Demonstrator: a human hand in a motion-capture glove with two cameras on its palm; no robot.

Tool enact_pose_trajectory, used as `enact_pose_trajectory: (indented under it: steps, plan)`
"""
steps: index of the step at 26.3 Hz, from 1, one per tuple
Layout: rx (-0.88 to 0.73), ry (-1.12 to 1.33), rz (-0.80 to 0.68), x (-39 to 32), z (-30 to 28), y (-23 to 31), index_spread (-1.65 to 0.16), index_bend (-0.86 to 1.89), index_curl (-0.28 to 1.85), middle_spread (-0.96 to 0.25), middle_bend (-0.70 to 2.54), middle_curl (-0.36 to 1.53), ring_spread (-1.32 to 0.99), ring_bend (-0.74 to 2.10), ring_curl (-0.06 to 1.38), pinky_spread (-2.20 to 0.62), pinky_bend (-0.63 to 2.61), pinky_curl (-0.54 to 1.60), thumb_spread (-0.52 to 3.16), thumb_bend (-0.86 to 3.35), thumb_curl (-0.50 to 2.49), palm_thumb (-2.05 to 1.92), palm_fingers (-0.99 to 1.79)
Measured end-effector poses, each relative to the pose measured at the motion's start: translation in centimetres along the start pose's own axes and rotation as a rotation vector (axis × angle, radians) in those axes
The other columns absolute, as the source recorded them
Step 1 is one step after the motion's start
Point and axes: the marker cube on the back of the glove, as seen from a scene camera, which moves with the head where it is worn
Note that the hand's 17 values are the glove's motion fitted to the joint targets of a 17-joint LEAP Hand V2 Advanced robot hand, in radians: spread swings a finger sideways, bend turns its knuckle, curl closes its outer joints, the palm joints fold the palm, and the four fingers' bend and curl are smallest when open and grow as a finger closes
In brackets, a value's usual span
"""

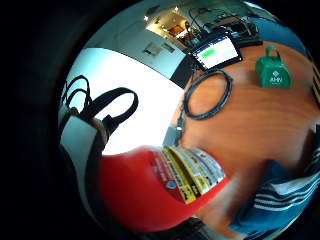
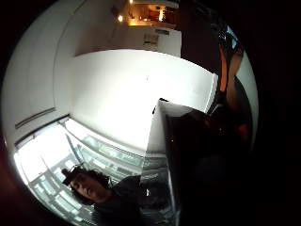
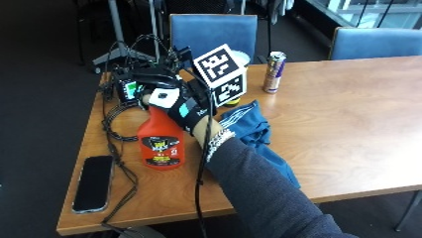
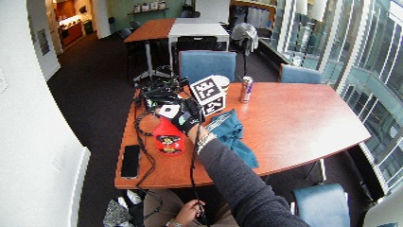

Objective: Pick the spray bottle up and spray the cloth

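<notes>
Gloved right hand wrapped round the neck of the red spray bottle, just beside the blue cloth.

Standing upright on the wooden table, base down on the top as far as can be told, yellow-and-black label facing the outside camera. Fingers curled round the top, trigger hidden beneath the glove. Cloth lying crumpled on the table right of the bottle, partly under the dark sleeve. Black phone flat near the table's front edge, left of the bottle. Slim drink can upright farther back. Green cowbell, coiled black cable and small lit screen shown beyond the bottle in the little finger side palm view.
</notes>
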Motion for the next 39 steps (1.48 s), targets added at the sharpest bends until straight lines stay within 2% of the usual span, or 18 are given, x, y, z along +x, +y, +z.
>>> enact_pose_trajectory:
  steps: [11,16,21,25,29,39]
  plan:
    - [-0.101,0.051,0.064,2.2,0.0,1.5,-0.32,0.14,0.57,-0.24,0.49,0.47,-0.23,0.57,0.44,-0.22,0.34,0.39,0.29,-0.05,0.77,1.01,1.16]
    - [-0.106,0.09,0.072,2.9,-1.4,2.5,-0.35,0.01,0.49,-0.23,0.4,0.45,-0.2,0.52,0.44,-0.07,0.33,0.4,0.51,-0.07,0.71,0.9,0.78]
    - [-0.087,0.33,0.077,3.6,-4.9,4.5,-0.36,0.04,0.42,-0.17,0.27,0.41,-0.15,0.44,0.42,0.06,0.43,0.42,0.65,-0.07,0.65,0.81,0.47]
    - [-0.071,0.554,0.058,3.4,-7.9,6.1,-0.37,0.06,0.36,-0.16,0.29,0.4,-0.13,0.43,0.39,0.14,0.37,0.39,0.76,-0.09,0.58,0.67,0.41]
    - [-0.14,0.705,0.038,2.6,-9.8,9.0,-0.36,0.08,0.32,-0.14,0.29,0.39,-0.12,0.42,0.37,0.18,0.35,0.37,0.83,-0.09,0.52,0.55,0.4]
    - [-0.317,0.915,-0.098,-0.9,-8.8,16.4,-0.37,0.12,0.28,-0.13,0.27,0.38,-0.09,0.4,0.35,0.22,0.32,0.35,0.91,-0.06,0.43,0.41,0.41]
